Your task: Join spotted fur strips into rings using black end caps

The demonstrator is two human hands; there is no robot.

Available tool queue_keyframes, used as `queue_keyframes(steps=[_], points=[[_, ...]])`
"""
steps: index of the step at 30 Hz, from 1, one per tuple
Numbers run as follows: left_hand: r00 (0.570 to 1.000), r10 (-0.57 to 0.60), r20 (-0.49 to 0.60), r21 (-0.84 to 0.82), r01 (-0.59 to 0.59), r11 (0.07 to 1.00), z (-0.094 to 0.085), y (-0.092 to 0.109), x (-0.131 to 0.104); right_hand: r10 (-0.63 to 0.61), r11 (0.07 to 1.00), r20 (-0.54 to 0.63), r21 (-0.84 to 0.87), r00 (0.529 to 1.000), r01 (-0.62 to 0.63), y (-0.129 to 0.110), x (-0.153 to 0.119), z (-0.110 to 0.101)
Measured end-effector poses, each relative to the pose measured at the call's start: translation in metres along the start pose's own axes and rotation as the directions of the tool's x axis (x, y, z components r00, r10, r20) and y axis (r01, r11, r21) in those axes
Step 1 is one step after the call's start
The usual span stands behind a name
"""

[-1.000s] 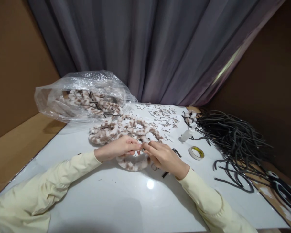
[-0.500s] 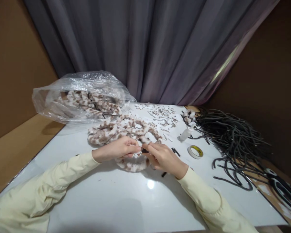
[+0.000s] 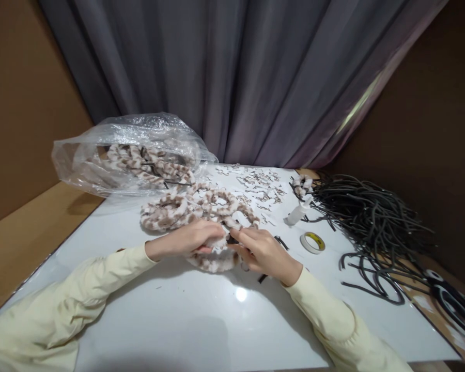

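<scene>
A fluffy white-and-brown ring lies on the table under both of my hands. My left hand is closed on the plush of this ring, its fingers bunching the fabric near the ring's upper side. My right hand pinches a short black piece where it meets the plush; the fingertips partly hide it. Just beyond my hands, more fluffy rings are heaped together. A short black tube end shows below my right hand.
A clear plastic bag of fluffy pieces sits back left. Small metal pieces are scattered at the back. To the right are a white bottle, a tape roll, a pile of black tubes and black-handled scissors.
My left hand has shifted slightly left and now grips more of the white plush. The right hand stays almost in place on the black piece.
</scene>
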State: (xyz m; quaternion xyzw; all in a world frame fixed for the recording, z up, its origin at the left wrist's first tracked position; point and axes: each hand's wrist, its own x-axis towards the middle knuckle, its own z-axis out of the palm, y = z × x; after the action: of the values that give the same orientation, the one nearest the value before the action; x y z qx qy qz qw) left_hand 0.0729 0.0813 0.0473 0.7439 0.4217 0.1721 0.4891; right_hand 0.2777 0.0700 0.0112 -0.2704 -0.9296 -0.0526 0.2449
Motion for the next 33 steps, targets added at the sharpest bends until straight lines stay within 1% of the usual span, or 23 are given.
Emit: queue_keyframes(steps=[3, 6, 8, 11, 14, 18, 22, 28, 30, 31, 33], points=[[0.994, 0.044, 0.096, 0.077, -0.052, 0.996, 0.003, 0.0, -0.001, 0.004, 1.0, 0.002, 0.001, 1.0, -0.004, 0.001, -0.001, 0.003], [0.983, 0.139, 0.116, 0.204, -0.161, 0.966, 0.005, 0.0, -0.002, 0.012, 1.0, 0.001, 0.015, 1.0, -0.012, 0.001, -0.002, 0.004], [0.973, 0.168, 0.156, 0.205, -0.198, 0.959, 0.004, -0.002, -0.003, 0.008, 0.999, -0.013, 0.033, 1.0, -0.008, 0.001, -0.002, 0.004], [0.963, 0.169, 0.211, 0.125, -0.198, 0.972, 0.003, -0.005, -0.002, 0.005, 0.997, -0.064, 0.072, 0.998, -0.001, 0.0, -0.001, 0.001], [0.96, 0.195, 0.199, 0.128, -0.222, 0.967, 0.002, -0.006, -0.001, 0.025, 0.993, -0.09, 0.113, 0.996, -0.015, -0.001, 0.0, -0.001], [0.955, 0.236, 0.183, 0.252, -0.277, 0.927, 0.003, -0.003, -0.003, 0.054, 0.986, -0.08, 0.16, 0.995, -0.041, -0.003, 0.001, -0.001], [0.951, 0.257, 0.17, 0.343, -0.302, 0.889, 0.005, 0.002, -0.007, 0.067, 0.977, -0.044, 0.204, 0.997, -0.057, -0.006, 0.001, -0.002], [0.94, 0.282, 0.194, 0.409, -0.338, 0.847, 0.008, 0.002, -0.012, 0.039, 0.961, -0.007, 0.274, 0.999, -0.036, -0.01, 0.003, -0.005], [0.944, 0.271, 0.186, 0.427, -0.326, 0.843, 0.008, 0.002, -0.012, 0.037, 0.97, 0.001, 0.242, 0.999, -0.036, -0.009, 0.002, -0.003], [0.953, 0.257, 0.161, 0.44, -0.302, 0.845, 0.008, 0.002, -0.013, 0.041, 0.977, 0.001, 0.209, 0.999, -0.04, -0.008, 0.001, -0.002], [0.975, 0.212, 0.07, 0.464, -0.22, 0.858, 0.009, 0.003, -0.013, 0.054, 0.99, -0.003, 0.13, 0.999, -0.053, -0.007, 0.0, 0.0]])
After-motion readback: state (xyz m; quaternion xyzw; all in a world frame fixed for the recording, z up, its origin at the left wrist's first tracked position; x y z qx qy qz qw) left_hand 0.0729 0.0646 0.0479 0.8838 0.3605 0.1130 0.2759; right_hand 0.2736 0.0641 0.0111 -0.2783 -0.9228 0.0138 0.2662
